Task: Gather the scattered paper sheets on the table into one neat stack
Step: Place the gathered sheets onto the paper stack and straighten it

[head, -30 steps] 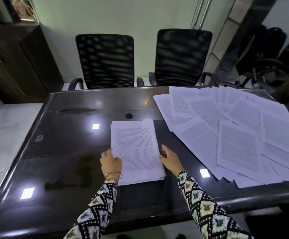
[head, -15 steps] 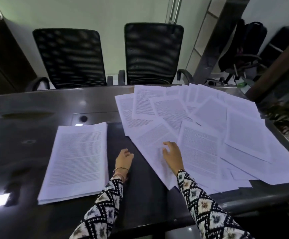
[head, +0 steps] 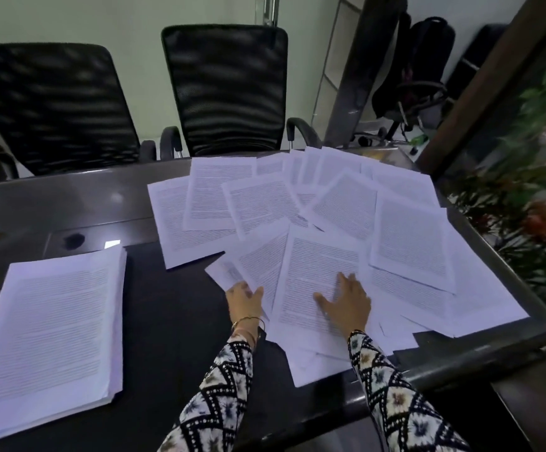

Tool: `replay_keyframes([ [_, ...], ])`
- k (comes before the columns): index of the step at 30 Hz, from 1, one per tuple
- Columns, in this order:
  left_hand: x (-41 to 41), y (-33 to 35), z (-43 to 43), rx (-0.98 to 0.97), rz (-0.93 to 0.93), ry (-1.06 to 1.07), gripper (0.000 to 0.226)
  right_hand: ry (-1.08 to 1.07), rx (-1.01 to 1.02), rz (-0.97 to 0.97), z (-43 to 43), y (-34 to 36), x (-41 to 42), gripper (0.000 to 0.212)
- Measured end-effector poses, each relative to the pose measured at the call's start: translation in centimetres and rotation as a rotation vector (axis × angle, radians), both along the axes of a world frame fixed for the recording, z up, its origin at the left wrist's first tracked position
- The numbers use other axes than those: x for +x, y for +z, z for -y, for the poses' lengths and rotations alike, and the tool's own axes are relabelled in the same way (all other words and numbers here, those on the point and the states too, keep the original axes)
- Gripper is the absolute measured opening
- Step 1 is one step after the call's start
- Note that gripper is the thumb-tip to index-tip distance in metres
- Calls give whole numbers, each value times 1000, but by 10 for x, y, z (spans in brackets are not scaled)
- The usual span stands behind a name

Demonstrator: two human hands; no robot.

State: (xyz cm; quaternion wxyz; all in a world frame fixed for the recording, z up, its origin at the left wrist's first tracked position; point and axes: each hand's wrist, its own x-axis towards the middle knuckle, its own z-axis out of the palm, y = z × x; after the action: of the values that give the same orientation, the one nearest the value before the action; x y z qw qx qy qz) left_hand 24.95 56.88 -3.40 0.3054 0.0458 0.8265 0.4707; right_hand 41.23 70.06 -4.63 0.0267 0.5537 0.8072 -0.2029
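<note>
Paper sheets (head: pixel 408 236), thin printed rectangles, overlap; right hand (head: pixel 346 305) presses flat, grip apart; left hand (head: pixel 245 301) grip unclear.

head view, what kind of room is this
Probably an office meeting room: a long dark glossy table, black mesh office chairs pushed up to its far side, and printed sheets spread across it beside a gathered stack.

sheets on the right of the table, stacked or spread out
Spread out. The loose sheets overlap at mixed angles across the table; only the stack at left is squared up.
</note>
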Motion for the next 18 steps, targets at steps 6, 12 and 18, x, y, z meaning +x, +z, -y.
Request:
replay_keyframes([
  [6,41,12,-13,-71,-146,344,70,-89,55,-69,-2,4,5,94],
  [12,35,13,-19,107,181,239,75,-283,107,-107,-6,3,14,96],
  [18,18,9,-22,57,175,-111,63,-34,-23,-210,-14,8,3,85],
])
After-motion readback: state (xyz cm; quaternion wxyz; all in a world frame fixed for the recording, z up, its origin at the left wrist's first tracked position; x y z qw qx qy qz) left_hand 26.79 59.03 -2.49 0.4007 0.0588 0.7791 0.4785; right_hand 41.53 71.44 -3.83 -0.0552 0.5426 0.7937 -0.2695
